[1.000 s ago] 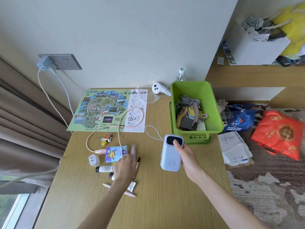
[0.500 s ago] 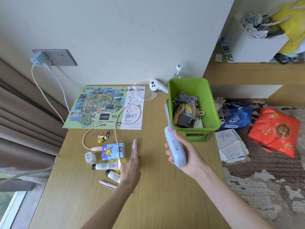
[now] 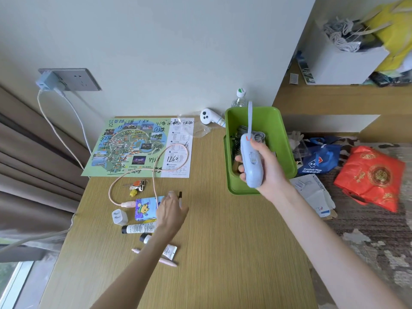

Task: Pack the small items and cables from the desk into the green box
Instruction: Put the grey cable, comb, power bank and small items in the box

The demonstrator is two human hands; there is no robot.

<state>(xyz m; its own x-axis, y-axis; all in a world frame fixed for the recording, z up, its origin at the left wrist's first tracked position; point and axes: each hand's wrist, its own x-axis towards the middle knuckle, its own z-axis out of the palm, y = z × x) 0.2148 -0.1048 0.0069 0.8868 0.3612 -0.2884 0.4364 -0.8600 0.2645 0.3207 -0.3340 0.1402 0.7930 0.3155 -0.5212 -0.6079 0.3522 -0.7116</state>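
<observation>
1. Starting closest in: a pink pen [image 3: 166, 261] lies flat on the desk [image 3: 223, 253]. A small squeeze tube [image 3: 171, 252] sits just behind it, partly under the left forearm.
2. Next comes a white tube with a black cap [image 3: 139, 228] on its side, with a white charger plug [image 3: 119, 217] just beside it on the left.
3. The left hand [image 3: 171, 211] is palm-down next to a blue cartoon tissue pack [image 3: 145, 208]. Its fingers reach onto a pinkish tube [image 3: 171, 193] and a black pen [image 3: 180, 194]. It's too blurry there, so I can't tell if it's pinching anything.
4. A pink cable [image 3: 128, 204] loops from the tissue pack up over a park map [image 3: 133, 148], and some keys [image 3: 138, 186] sit within its bend.
5. The right hand [image 3: 265, 172] has its fingers wrapped round a pale blue gadget [image 3: 250, 166]. It's held upright over the near end of the green box [image 3: 267, 119], with its strap [image 3: 249, 117] sticking up.
6. The box sits at the desk's right edge with a grey cord [image 3: 258, 136] showing inside. The rest is hidden by the hand.
7. Farthest back are a white controller [image 3: 207, 117] and a water bottle [image 3: 240, 97] by the wall.
</observation>
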